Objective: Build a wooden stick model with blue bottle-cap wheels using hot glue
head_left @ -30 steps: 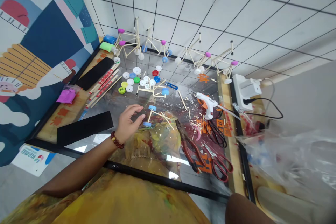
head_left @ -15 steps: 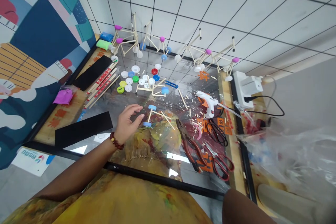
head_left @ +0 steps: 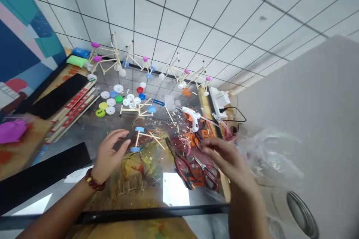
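The left hand (head_left: 109, 153) is open and half-curled, its fingers (head_left: 117, 134) spread wide around nothing; the fingertips hang just beside a wooden stick frame (head_left: 146, 138) fitted with two blue bottle-cap wheels, and no contact shows; a red beaded bracelet (head_left: 94, 179) circles that wrist; the right hand (head_left: 224, 157) hangs further right, its fingers loosely curved, with nothing visible in them; it is above and just beside red-handled pliers (head_left: 179, 164) and red-handled scissors (head_left: 209, 174); the stick frame lies on a glass tabletop (head_left: 174, 198) between the hands, among scattered wood shavings (head_left: 179, 127); beyond it are a white-and-orange hot glue gun (head_left: 192, 117) and a second stick frame (head_left: 137, 108); a cluster of mixed bottle caps (head_left: 112, 99) lies left of that frame; wooden sticks in red-printed wrappers (head_left: 74, 110) and a black strip (head_left: 56, 95) lie further left; finished frames with pink and blue ends (head_left: 106, 54) stand along the far edge; a clear plastic bag (head_left: 269, 153) bulges in at the right, beside a white power strip (head_left: 220, 101).
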A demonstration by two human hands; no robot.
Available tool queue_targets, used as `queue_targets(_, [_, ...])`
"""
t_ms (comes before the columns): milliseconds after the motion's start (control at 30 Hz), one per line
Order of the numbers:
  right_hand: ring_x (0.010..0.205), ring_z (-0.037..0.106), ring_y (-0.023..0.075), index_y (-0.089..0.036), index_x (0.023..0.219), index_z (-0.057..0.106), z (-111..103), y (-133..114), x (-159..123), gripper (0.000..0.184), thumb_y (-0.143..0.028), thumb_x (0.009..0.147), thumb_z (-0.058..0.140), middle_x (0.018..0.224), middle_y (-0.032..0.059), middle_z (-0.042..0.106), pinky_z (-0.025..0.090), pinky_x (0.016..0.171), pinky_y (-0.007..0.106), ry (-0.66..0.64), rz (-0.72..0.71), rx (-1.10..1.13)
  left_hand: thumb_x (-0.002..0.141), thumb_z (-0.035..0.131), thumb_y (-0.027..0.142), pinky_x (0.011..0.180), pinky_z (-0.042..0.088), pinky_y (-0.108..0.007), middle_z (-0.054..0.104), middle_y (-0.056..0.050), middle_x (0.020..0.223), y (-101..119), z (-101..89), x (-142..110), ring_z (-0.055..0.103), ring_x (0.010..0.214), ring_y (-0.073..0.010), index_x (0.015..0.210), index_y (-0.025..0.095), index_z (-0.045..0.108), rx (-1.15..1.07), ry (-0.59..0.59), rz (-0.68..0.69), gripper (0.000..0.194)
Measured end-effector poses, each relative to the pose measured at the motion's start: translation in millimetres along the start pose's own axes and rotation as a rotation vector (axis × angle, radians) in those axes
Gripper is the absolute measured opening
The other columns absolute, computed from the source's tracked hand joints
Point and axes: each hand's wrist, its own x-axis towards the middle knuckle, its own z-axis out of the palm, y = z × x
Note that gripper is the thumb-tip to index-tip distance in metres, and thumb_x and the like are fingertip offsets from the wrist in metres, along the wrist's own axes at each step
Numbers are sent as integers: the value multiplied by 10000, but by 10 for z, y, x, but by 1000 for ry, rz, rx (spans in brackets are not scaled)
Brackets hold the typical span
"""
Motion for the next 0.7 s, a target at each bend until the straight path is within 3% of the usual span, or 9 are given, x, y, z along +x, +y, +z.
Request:
queue_targets(167, [676, 622, 208, -159, 869, 737, 146, 219, 485, 473, -592, 800, 558, 760, 77, 722, 426, 618, 297, -49, 204, 2, 890, 649, 293, 843, 547, -302, 674, -50, 1121, 1, 2, -5, 657, 969, -173, 1070, 209, 685, 18, -14, -1, 201])
queue_targets(300, [571, 510, 161, -186, 591, 617, 338, 234, 836, 505, -651, 777, 549, 565, 14, 577, 313, 565, 281, -172, 196, -143, 893, 647, 281, 865, 540, -308, 681, -48, 1113, 2, -7, -6, 653, 1009, -180, 1064, 212, 683, 29, -20, 18, 187])
queue_targets(467, [532, 422, 127, -203, 511, 485, 350, 179, 973, 420, -539, 736, 597, 490, -32, 438, 263, 541, 273, -252, 278, -164, 896, 642, 272, 896, 539, -321, 681, -52, 1111, -3, -8, -9, 653, 1016, -183, 1061, 211, 682, 29, -26, 31, 180])
queue_targets(567, [563, 438, 126, -200, 581, 507, 281, 124, 897, 354, -505, 746, 577, 546, -32, 475, 297, 545, 262, -236, 247, -4, 898, 637, 262, 914, 537, -325, 678, -53, 1121, 9, -6, -11, 654, 1026, -184, 1067, 216, 681, 22, -31, 28, 181])
queue_targets(700, [614, 526, 146, -198, 783, 575, 188, -64, 681, 309, -474, 690, 680, 668, -10, 594, 385, 565, 257, -248, 298, 520, 900, 631, 230, 929, 534, -322, 679, -51, 1116, 51, -4, -13, 656, 1028, -177, 1074, 220, 675, 29, -27, 44, 180])
